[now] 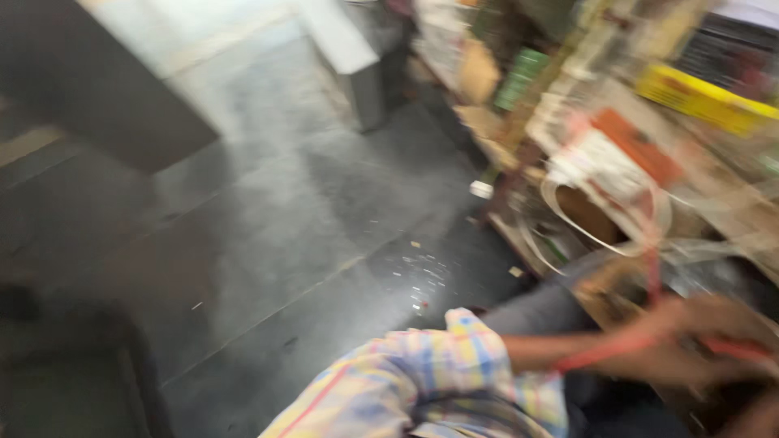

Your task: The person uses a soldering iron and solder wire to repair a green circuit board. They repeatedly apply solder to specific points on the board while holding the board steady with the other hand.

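Both hands (690, 341) seem to be working a red cord (617, 350) beside the cluttered shelf (568, 105) — grip unclear through blur; next likely needs steady tension.

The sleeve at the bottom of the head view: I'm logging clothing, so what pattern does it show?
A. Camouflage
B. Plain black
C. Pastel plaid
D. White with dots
C: the sleeve shows crossing yellow, blue and pink bands on a light ground, despite the motion blur, and ends at a bare forearm reaching toward a red cord.
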